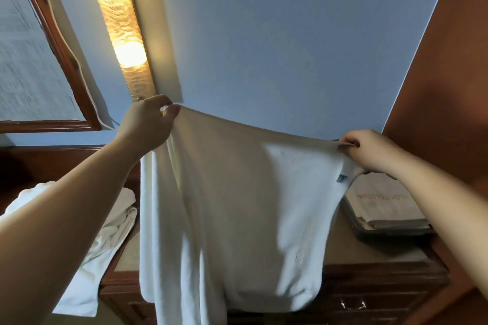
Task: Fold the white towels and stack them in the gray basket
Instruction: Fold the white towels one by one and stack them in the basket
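Observation:
A white towel [232, 214] hangs spread in the air in front of me, above a wooden dresser. My left hand [148, 124] pinches its upper left corner, raised high. My right hand [369, 150] pinches the upper right corner, a little lower. The towel's top edge sags between both hands and its lower part drapes down past the dresser's front edge. A small blue tag [340, 178] shows near the right corner. The gray basket [390, 235] sits at the right on the dresser top, with a folded white towel [385, 200] bearing printed letters inside it.
A heap of loose white towels [111, 221] lies at the left on the dresser top and hangs over its edge. The dresser [375, 285] has drawers with metal handles. A lit wall lamp [118, 24], a framed mirror [55, 42] and a wooden panel [443, 66] stand behind.

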A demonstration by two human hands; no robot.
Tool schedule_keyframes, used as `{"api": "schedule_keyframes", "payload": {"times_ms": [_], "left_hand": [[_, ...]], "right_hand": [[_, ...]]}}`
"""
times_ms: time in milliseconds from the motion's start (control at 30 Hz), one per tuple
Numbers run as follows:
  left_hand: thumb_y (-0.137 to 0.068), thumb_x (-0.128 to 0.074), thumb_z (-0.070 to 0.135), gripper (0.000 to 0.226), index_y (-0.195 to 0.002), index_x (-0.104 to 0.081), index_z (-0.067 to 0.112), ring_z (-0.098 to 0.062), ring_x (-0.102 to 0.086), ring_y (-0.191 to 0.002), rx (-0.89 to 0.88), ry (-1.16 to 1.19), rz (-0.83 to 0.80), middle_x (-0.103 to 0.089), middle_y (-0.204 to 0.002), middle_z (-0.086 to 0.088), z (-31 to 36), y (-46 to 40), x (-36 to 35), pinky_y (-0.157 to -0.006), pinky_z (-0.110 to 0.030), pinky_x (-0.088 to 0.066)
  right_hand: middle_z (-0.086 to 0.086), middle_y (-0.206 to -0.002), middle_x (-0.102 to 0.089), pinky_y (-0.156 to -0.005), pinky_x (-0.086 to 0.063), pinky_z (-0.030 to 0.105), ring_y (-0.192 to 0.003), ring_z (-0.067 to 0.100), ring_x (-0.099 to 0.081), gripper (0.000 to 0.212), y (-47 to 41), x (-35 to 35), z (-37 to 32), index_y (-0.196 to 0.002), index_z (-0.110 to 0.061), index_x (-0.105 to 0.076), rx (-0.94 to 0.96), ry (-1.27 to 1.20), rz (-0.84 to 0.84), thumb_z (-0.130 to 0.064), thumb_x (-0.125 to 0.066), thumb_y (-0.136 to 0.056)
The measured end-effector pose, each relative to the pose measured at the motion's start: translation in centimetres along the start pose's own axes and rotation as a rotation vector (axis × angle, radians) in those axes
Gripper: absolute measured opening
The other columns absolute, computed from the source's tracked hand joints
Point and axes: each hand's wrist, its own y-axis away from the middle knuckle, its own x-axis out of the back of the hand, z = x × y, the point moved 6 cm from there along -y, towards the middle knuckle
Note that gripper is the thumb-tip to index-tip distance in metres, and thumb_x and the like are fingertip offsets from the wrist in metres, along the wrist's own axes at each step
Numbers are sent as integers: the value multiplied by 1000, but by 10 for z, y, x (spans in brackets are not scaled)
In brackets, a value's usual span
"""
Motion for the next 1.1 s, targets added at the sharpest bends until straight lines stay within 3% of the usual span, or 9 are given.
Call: {"api": "schedule_keyframes", "payload": {"times_ms": [167,367,467,600,733,800,900,1000,1100], "left_hand": [[-107,-53,38,33,-129,-67,18,-38,-61,-117,49,-9,-23,-69,-127,-16,-1,-7,-13,-86,-39,-41],[-107,-53,36,35,-130,-65,13,-40,-60,-114,147,22,-47,-67,-128,-19,-4,-9,-18,-85,-39,-42],[-103,-61,38,29,-120,-71,17,-32,-64,-96,233,119,-121,-70,-117,-13,-1,-5,-24,-80,-37,-47],[-91,-80,31,16,-90,-77,16,-22,-67,-68,331,326,-265,-70,-78,-5,13,9,-37,-54,-28,-50],[-84,-86,28,12,-91,-82,20,-19,-69,-78,326,356,-389,-74,-87,-2,38,22,-38,-63,-27,-56],[-82,-87,25,14,-96,-84,23,-21,-71,-86,322,426,-456,-76,-94,-2,46,26,-33,-72,-30,-61],[-87,-83,21,18,-106,-83,24,-20,-71,-95,325,551,-576,-76,-102,-1,52,34,-27,-68,-25,-61],[-92,-78,20,17,-109,-82,21,-24,-70,-104,354,705,-626,-76,-112,-5,52,40,-23,-80,-32,-64],[-98,-72,18,16,-109,-82,22,-27,-69,-100,344,790,-610,-72,-118,-11,50,41,-20,-80,-37,-63]], "right_hand": [[8,-74,-69,-64,-49,34,-73,32,-68,25,-9,22,-8,-80,-19,-73,19,-62,56,-36,-67,-98],[15,-99,-72,-70,-40,31,-81,22,-55,9,-21,43,-24,-95,-22,-77,-12,-273,-13,-29,-72,-97],[18,-96,-62,-74,-48,37,-82,26,-54,11,-14,36,-42,-104,-23,-74,-62,-647,-213,-15,-68,-99],[19,-96,-56,-74,-58,38,-81,27,-58,46,-2,17,-84,-82,-17,-80,-23,-1043,-435,5,-45,-102],[26,-102,-66,-79,-65,38,-96,34,-68,39,11,5,-116,-103,6,-76,-5,-1122,-546,13,-37,-100],[28,-107,-70,-83,-64,36,-102,35,-72,43,15,0,-124,-119,12,-67,22,-1087,-592,23,-34,-94],[22,-113,-74,-86,-61,28,-110,29,-73,48,18,-7,-128,-123,1,-70,113,-889,-547,26,-43,-91],[-8,-100,-79,-68,-51,10,-95,3,-73,22,17,-7,-131,-107,-24,-79,284,-411,-355,-9,-75,-93],[-21,-86,-75,-69,-46,16,-84,-8,-67,7,21,-8,-140,-92,-36,-77,427,-47,-215,-43,-78,-90]]}}
